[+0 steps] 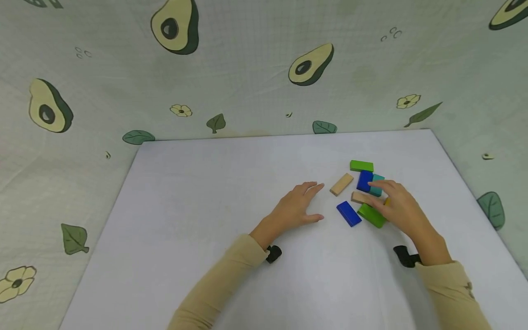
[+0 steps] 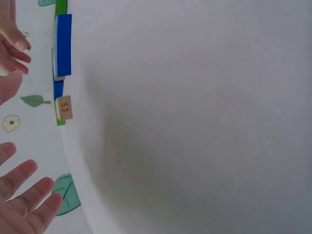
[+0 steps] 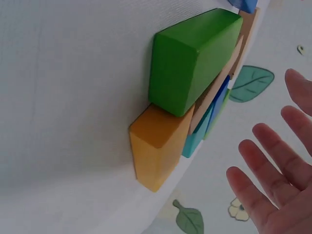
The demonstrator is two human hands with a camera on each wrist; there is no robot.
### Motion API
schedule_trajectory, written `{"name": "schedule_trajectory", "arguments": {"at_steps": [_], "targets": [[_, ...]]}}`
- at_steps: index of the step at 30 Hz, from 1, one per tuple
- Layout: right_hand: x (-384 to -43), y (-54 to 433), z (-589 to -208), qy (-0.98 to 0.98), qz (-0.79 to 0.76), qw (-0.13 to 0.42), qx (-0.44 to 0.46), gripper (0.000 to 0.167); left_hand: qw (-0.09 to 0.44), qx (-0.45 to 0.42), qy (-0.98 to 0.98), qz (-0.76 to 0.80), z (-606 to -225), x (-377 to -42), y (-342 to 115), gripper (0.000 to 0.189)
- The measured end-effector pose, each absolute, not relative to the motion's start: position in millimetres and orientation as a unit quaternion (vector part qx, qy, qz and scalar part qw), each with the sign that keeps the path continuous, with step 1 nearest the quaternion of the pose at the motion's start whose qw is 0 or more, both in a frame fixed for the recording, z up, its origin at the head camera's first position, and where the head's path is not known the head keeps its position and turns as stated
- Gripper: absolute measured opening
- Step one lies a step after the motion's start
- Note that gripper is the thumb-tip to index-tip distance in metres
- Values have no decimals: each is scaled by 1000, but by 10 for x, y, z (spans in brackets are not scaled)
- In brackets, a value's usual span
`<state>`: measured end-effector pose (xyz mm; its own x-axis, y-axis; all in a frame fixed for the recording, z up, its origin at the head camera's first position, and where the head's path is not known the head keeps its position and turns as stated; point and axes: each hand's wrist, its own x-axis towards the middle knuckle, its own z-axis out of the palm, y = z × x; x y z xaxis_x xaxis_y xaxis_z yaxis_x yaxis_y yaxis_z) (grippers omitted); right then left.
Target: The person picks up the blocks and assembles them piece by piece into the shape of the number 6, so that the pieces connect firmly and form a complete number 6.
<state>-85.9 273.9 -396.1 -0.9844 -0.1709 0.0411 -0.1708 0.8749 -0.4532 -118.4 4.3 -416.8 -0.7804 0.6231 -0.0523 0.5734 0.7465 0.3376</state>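
Note:
Several small wooden blocks lie at the right of the white table. My right hand [image 1: 400,206] hovers over them, fingers spread, partly hiding a teal block [image 1: 377,189] and a yellow-orange block [image 3: 158,146]. Beneath its thumb are a plain wood block [image 1: 360,197] and a green block [image 1: 372,215]; contact cannot be told from the head view. A blue block [image 1: 365,181] touches the teal one. My left hand [image 1: 294,208] is held apart, left of another plain wood block [image 1: 341,184] and a second blue block [image 1: 349,213], its fingers extended and holding nothing.
A second green block [image 1: 361,166] lies at the back of the group. The white tabletop [image 1: 198,206] stretches left of the hands. Behind and beside it hangs a pale cloth [image 1: 247,68] printed with avocados and leaves. Black wrist cameras [image 1: 406,256] sit under both wrists.

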Motion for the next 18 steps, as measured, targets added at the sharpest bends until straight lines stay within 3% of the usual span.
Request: {"name": "schedule_trajectory", "arguments": {"at_steps": [9, 18], "targets": [[-881, 2803, -4096, 965, -249, 32, -69, 34, 146, 320, 904, 243, -4292, -1152, 297, 61], [-920, 2858, -4224, 966, -244, 30, -83, 29, 176, 313, 885, 297, -4421, -1232, 513, 57]]}}
